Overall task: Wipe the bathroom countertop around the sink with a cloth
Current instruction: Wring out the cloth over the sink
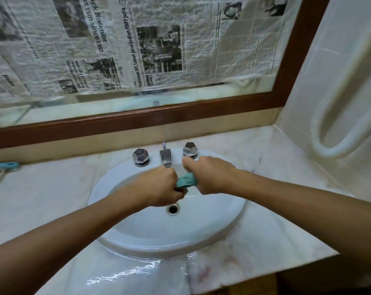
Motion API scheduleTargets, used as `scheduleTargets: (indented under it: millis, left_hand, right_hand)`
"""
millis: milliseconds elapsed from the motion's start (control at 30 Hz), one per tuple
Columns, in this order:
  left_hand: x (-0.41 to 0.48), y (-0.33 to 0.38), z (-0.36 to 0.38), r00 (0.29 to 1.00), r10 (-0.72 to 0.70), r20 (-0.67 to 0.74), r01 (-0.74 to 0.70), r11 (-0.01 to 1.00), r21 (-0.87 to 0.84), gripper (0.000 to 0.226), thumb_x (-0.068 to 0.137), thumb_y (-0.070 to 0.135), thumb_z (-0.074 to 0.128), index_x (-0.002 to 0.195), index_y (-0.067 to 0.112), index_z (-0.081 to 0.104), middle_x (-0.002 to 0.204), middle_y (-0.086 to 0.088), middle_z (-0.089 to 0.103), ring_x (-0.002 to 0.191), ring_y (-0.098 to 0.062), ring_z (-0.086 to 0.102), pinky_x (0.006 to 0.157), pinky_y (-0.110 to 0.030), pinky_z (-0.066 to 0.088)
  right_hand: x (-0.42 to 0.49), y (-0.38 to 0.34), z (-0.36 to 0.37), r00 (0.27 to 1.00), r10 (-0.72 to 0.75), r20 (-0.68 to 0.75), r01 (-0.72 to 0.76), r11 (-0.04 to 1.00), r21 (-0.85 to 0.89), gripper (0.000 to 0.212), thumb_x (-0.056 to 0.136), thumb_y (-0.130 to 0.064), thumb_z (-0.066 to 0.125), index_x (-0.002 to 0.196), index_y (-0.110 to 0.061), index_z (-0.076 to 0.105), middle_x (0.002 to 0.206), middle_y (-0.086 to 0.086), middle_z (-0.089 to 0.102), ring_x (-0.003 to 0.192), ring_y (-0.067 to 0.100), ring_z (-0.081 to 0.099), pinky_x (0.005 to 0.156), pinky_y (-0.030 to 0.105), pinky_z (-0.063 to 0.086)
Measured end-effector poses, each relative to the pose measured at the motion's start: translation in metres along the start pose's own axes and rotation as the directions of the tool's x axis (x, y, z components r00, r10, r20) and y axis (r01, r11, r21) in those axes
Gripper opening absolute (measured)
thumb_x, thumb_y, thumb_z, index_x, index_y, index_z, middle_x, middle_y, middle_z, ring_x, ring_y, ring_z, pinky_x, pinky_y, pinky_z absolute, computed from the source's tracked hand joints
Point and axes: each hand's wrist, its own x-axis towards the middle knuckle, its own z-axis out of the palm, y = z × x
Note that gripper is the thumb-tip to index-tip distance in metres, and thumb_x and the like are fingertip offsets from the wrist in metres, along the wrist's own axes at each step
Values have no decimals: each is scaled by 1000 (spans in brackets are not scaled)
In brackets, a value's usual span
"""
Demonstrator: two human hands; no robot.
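The teal cloth (185, 180) is gripped at both ends by left hand (159, 186) and right hand (210, 175) over the sink (222, 220); soft, limp, likely wet.

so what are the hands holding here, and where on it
Both hold one teal cloth over the sink: the left hand grips its left end, the right hand its right end, with only the bunched middle showing between them.

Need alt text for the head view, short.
The left hand and right hand grip a twisted teal cloth over a white oval sink, near the chrome spout. Water pools on the marble countertop in front; newspaper covers the mirror behind.
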Motion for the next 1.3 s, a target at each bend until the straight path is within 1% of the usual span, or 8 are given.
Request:
scheduleTargets:
  millis: [200,433,633,767,900,1000,1167,1300]
  left_hand:
    - [34,3,-2,939,38,343,303,383,-872,36,85,3,60,62,16,35,47,-4,27,40,-14,18,46,-26,15]
    - [50,3,39,710,590,384,620,-267,-737,34,79,19,69,54,18,46,35,8,24,29,-7,15,39,-19,17]
    - [65,5,53,636,753,166,709,-487,-510,31,94,10,45,64,15,37,42,4,19,32,-8,19,44,-22,23]
    - [71,1,52,694,623,362,660,-348,-666,36,87,15,58,57,17,39,39,5,25,31,-7,19,39,-19,23]
    - [76,-1,40,868,166,469,387,366,-846,38,86,25,63,57,19,39,45,0,32,40,-14,23,42,-22,23]
    - [79,-5,44,944,62,325,79,912,-402,27,90,42,60,75,21,51,63,2,55,57,-15,51,56,-27,42]
    - [67,-18,82,939,342,-40,-333,931,147,63,88,52,42,144,22,36,116,2,65,99,-24,63,78,-38,50]
    - [55,-7,90,803,516,-299,-469,856,217,71,79,31,53,147,15,37,135,-2,56,110,-24,61,80,-38,48]
  right_hand:
    - [46,49,18,850,-322,-416,268,945,-186,72,48,-4,76,104,-13,32,48,11,55,31,31,37,40,23,22]
    - [65,73,41,635,-509,-582,384,861,-334,59,42,-7,70,91,-11,37,46,1,52,32,24,48,44,23,17]
    - [79,82,47,608,-520,-600,462,846,-266,59,48,-3,75,93,-10,38,48,4,51,32,27,45,37,21,22]
    - [76,91,51,683,-509,-523,430,860,-275,65,41,-2,73,95,-10,38,47,3,53,32,26,46,45,14,8]
    - [61,93,55,939,-296,-174,288,955,-69,44,70,-13,70,105,-14,43,62,3,49,56,33,57,43,27,27]
    - [45,87,60,953,-76,294,-29,941,336,34,77,-33,77,96,-15,55,76,1,52,70,21,52,58,31,39]
    - [0,87,72,775,-169,609,-559,267,785,29,83,-21,73,103,-2,62,64,8,61,46,14,48,40,20,35]
    - [-41,81,78,773,-305,557,-628,-243,739,46,89,-32,55,117,3,55,90,21,70,57,20,67,42,22,47]
